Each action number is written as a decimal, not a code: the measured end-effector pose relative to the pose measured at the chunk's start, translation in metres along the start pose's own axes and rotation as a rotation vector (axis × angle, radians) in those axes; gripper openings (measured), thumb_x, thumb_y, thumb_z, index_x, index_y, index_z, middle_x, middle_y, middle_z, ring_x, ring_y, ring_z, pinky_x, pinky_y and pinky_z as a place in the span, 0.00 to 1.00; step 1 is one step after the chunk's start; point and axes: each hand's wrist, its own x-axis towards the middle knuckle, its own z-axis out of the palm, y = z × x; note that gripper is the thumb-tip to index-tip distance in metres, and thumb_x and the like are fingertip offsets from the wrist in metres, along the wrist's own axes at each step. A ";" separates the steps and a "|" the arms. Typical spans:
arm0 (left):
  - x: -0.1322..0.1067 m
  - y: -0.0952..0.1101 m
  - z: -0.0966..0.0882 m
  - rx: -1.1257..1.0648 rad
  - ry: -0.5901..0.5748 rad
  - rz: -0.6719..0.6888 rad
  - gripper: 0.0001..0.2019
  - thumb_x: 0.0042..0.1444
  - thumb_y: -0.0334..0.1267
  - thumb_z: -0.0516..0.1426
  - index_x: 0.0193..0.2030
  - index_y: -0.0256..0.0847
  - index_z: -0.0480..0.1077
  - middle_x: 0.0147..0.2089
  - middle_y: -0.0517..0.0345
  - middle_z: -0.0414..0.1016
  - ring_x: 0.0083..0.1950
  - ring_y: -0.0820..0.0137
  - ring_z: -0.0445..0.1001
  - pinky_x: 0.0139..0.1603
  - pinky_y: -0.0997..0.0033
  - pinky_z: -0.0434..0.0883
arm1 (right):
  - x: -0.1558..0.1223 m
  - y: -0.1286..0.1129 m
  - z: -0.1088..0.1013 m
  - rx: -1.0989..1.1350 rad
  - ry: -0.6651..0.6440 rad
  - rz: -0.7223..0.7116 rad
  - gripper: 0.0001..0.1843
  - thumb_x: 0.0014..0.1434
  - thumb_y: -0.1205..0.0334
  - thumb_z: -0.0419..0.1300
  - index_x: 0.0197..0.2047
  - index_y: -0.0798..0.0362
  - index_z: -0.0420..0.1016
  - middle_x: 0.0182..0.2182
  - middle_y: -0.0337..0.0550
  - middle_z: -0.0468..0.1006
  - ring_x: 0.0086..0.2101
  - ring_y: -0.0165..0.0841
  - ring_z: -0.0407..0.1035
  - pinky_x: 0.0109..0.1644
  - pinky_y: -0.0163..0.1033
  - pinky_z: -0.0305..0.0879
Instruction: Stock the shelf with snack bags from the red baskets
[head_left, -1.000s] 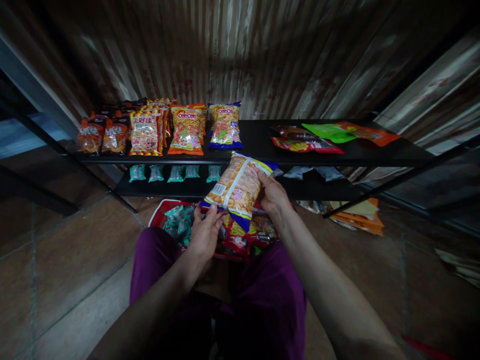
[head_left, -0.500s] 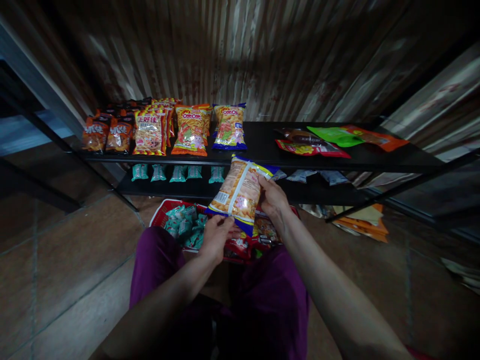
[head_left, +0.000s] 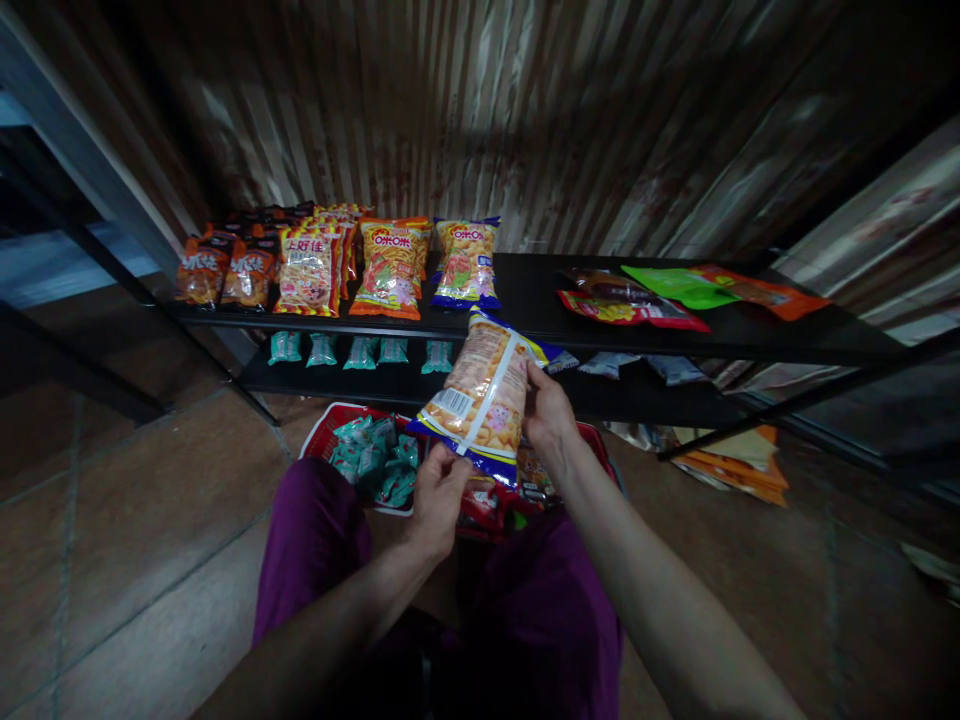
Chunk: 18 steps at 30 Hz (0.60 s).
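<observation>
Both my hands hold one snack bag [head_left: 484, 395], yellow-orange with blue ends, its back seam and barcode facing me. My left hand [head_left: 439, 495] pinches its lower blue edge. My right hand [head_left: 549, 420] grips its right side near the top. The bag hangs in front of a black shelf [head_left: 540, 300] and above a red basket [head_left: 330, 435] that stands on the floor between my knees. The basket contains small teal packets [head_left: 375, 460] and red snack bags [head_left: 487, 505].
On the upper shelf, upright snack bags [head_left: 390, 265] line the left half; flat green, orange and red packets [head_left: 675, 288] lie on the right. Teal packets [head_left: 360, 350] sit on the lower shelf. Orange sheets [head_left: 739, 465] lie on the tiled floor. A corrugated wall is behind.
The bag has turned more upright and shifted slightly right and up. My left hand has closed onto its bottom edge. The view has tipped a little.
</observation>
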 end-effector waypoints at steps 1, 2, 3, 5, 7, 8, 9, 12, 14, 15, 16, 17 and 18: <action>0.000 0.000 0.000 -0.018 -0.015 -0.012 0.12 0.41 0.39 0.62 0.32 0.37 0.68 0.27 0.64 0.71 0.26 0.76 0.71 0.28 0.75 0.72 | -0.001 0.000 0.002 -0.005 0.005 -0.008 0.07 0.55 0.60 0.59 0.35 0.53 0.73 0.27 0.38 0.80 0.30 0.33 0.76 0.42 0.42 0.74; 0.000 0.000 -0.001 -0.032 -0.022 -0.022 0.13 0.41 0.39 0.62 0.32 0.37 0.68 0.27 0.64 0.71 0.27 0.76 0.71 0.27 0.75 0.72 | -0.003 0.001 0.004 -0.011 0.009 -0.039 0.06 0.55 0.60 0.60 0.35 0.53 0.73 0.27 0.37 0.80 0.30 0.33 0.76 0.42 0.42 0.74; 0.001 0.000 -0.002 -0.044 -0.016 -0.028 0.13 0.41 0.41 0.63 0.31 0.37 0.68 0.27 0.64 0.70 0.27 0.75 0.71 0.27 0.74 0.73 | -0.005 0.001 0.006 -0.016 0.014 -0.085 0.05 0.54 0.62 0.61 0.35 0.52 0.73 0.27 0.36 0.80 0.29 0.32 0.75 0.42 0.41 0.74; 0.002 -0.001 -0.004 -0.051 0.014 -0.029 0.15 0.40 0.44 0.64 0.29 0.37 0.67 0.26 0.64 0.68 0.27 0.75 0.71 0.28 0.73 0.74 | -0.010 0.000 0.011 -0.018 0.025 -0.174 0.04 0.52 0.65 0.62 0.34 0.52 0.73 0.26 0.33 0.80 0.27 0.29 0.74 0.41 0.39 0.73; 0.002 -0.001 -0.005 -0.046 0.044 -0.024 0.16 0.41 0.46 0.64 0.29 0.37 0.66 0.27 0.62 0.70 0.29 0.73 0.72 0.29 0.71 0.75 | -0.016 -0.001 0.016 -0.014 0.047 -0.209 0.03 0.52 0.67 0.61 0.33 0.53 0.73 0.25 0.33 0.80 0.26 0.27 0.74 0.41 0.37 0.73; 0.002 -0.001 -0.005 -0.047 0.047 -0.025 0.16 0.41 0.45 0.64 0.31 0.37 0.67 0.29 0.61 0.71 0.31 0.71 0.73 0.29 0.70 0.75 | -0.018 -0.002 0.017 -0.014 0.057 -0.208 0.02 0.52 0.67 0.61 0.32 0.53 0.73 0.25 0.33 0.80 0.25 0.27 0.73 0.40 0.37 0.73; 0.001 -0.001 -0.004 -0.054 0.047 -0.027 0.16 0.41 0.45 0.64 0.32 0.37 0.67 0.32 0.59 0.72 0.33 0.70 0.74 0.29 0.70 0.75 | -0.020 -0.002 0.019 -0.014 0.065 -0.204 0.02 0.53 0.68 0.61 0.32 0.53 0.73 0.25 0.33 0.80 0.25 0.27 0.73 0.40 0.37 0.73; 0.001 0.002 -0.002 -0.082 0.051 -0.049 0.13 0.42 0.41 0.63 0.33 0.37 0.68 0.35 0.57 0.74 0.36 0.69 0.74 0.31 0.69 0.76 | -0.023 -0.003 0.021 -0.011 0.079 -0.202 0.03 0.52 0.68 0.61 0.33 0.53 0.73 0.25 0.33 0.80 0.26 0.27 0.73 0.40 0.37 0.73; 0.004 0.003 -0.001 -0.107 0.057 -0.096 0.10 0.41 0.36 0.63 0.31 0.36 0.68 0.34 0.56 0.74 0.35 0.70 0.74 0.32 0.69 0.76 | -0.024 -0.002 0.021 -0.010 0.073 -0.215 0.03 0.52 0.68 0.60 0.33 0.53 0.73 0.26 0.33 0.80 0.26 0.27 0.73 0.40 0.37 0.73; 0.005 0.003 -0.002 -0.125 0.060 -0.128 0.09 0.41 0.34 0.62 0.29 0.36 0.68 0.33 0.56 0.74 0.34 0.70 0.74 0.32 0.69 0.76 | -0.023 -0.001 0.020 -0.012 0.069 -0.222 0.03 0.52 0.68 0.61 0.33 0.52 0.73 0.26 0.33 0.80 0.26 0.27 0.73 0.41 0.37 0.73; 0.007 0.003 -0.002 -0.148 0.067 -0.160 0.08 0.40 0.33 0.62 0.28 0.36 0.68 0.32 0.56 0.74 0.34 0.70 0.74 0.32 0.68 0.76 | -0.023 -0.001 0.019 -0.017 0.063 -0.227 0.04 0.51 0.68 0.61 0.33 0.52 0.73 0.26 0.32 0.80 0.27 0.27 0.73 0.41 0.37 0.72; 0.009 0.003 -0.003 -0.172 0.079 -0.189 0.07 0.39 0.31 0.61 0.28 0.36 0.68 0.31 0.55 0.75 0.33 0.70 0.74 0.32 0.68 0.76 | -0.023 -0.001 0.019 -0.026 0.055 -0.231 0.04 0.51 0.67 0.62 0.33 0.52 0.73 0.26 0.32 0.80 0.27 0.27 0.74 0.41 0.37 0.72; 0.010 0.003 -0.003 -0.192 0.091 -0.207 0.07 0.39 0.30 0.61 0.28 0.35 0.69 0.31 0.55 0.75 0.33 0.70 0.74 0.32 0.68 0.76 | -0.023 0.000 0.018 -0.036 0.046 -0.229 0.05 0.50 0.66 0.62 0.33 0.52 0.73 0.26 0.32 0.80 0.27 0.28 0.74 0.41 0.37 0.73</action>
